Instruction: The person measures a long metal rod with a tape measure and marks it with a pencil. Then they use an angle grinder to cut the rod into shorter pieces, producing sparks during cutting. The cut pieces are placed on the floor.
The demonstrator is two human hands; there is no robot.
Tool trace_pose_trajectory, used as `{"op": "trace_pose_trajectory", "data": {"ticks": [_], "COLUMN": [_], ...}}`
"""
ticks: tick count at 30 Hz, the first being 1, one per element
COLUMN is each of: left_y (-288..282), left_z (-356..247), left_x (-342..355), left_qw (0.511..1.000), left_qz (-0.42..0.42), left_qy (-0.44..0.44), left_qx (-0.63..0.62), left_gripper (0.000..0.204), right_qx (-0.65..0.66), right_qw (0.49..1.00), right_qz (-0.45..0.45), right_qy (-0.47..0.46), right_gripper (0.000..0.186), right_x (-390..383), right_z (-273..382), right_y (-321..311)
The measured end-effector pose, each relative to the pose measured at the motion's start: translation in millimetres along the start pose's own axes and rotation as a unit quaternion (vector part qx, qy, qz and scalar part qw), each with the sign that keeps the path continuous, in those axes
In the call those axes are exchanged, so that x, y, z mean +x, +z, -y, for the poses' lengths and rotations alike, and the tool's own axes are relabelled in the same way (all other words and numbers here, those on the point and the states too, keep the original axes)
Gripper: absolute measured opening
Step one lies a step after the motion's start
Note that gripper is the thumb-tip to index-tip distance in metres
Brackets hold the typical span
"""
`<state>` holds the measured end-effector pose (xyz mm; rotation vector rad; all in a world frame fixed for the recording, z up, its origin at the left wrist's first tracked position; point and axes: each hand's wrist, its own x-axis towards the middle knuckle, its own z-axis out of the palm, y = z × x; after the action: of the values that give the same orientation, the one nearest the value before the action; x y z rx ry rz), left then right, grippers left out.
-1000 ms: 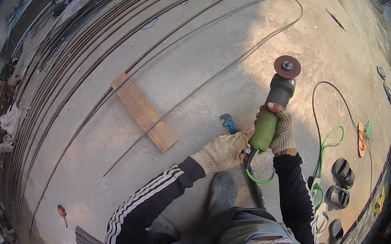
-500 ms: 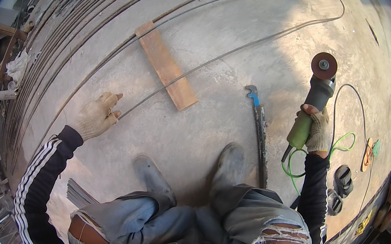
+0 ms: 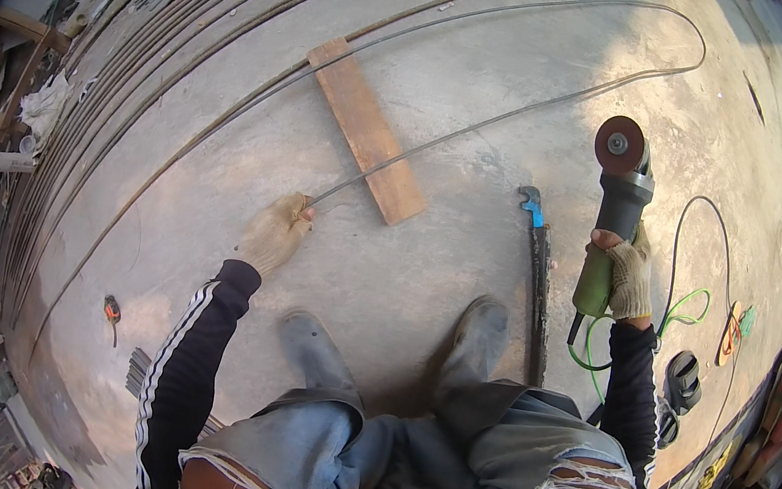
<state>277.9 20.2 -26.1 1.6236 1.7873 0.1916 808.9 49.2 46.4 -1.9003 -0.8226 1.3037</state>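
My left hand (image 3: pixel 274 230), in a knitted work glove with bare fingertips, is closed on the near end of a thin steel rod (image 3: pixel 489 128). From there the rod crosses a wooden plank (image 3: pixel 354 118) on the concrete floor, curves round in a hairpin bend at the far right, and runs back to the left. My right hand (image 3: pixel 631 275), gloved the same way, grips the green body of an angle grinder (image 3: pixel 622 208). Its reddish-brown disc points away from me, above the floor. Whether the disc spins I cannot tell.
Between my feet and the grinder lies a dark bar with a blue hooked end (image 3: pixel 538 277). Several long steel rods (image 3: pixel 176 61) line the left side. A tape measure (image 3: pixel 112 309) sits near my left sleeve. A green cord (image 3: pixel 690 308) and dark sandals (image 3: pixel 683 381) are at the right.
My left hand has gone from loosely spread fingers to closed on the rod's end, and sits farther right. The grinder has tilted slightly left in my right hand. The view has shifted.
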Motion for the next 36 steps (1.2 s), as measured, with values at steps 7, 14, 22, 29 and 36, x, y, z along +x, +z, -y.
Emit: {"op": "trace_pose_trajectory", "data": {"ticks": [7, 14, 22, 29, 36], "left_y": [-2.2, -24.6, -19.2, -23.9, -22.4], "left_z": [13.9, 37.7, 43.8, 33.7, 31.7], "left_x": [13.9, 5.8, 0.8, 1.5, 0.4], "left_qw": [0.999, 0.998, 0.997, 0.996, 0.996], "left_qz": [-0.027, -0.031, -0.078, -0.038, -0.047], "left_qy": [0.007, -0.058, -0.017, -0.068, -0.059], "left_qx": [-0.043, -0.015, -0.011, 0.046, 0.047], "left_gripper": [0.03, 0.034, 0.037, 0.039, 0.037], "right_qx": [-0.054, -0.158, -0.153, -0.258, -0.3], "right_qw": [0.998, 0.985, 0.962, 0.944, 0.925], "right_qz": [0.014, 0.063, 0.172, 0.196, 0.182], "right_qy": [-0.02, 0.001, -0.15, -0.066, -0.147], "right_gripper": [0.056, 0.061, 0.065, 0.073, 0.065], "right_x": [-6.0, -3.4, 11.8, 21.4, 34.6], "right_z": [3.2, 17.2, 23.8, 34.1, 23.9], "right_y": [16.3, 31.9, 73.3, 123.7, 148.8]}}
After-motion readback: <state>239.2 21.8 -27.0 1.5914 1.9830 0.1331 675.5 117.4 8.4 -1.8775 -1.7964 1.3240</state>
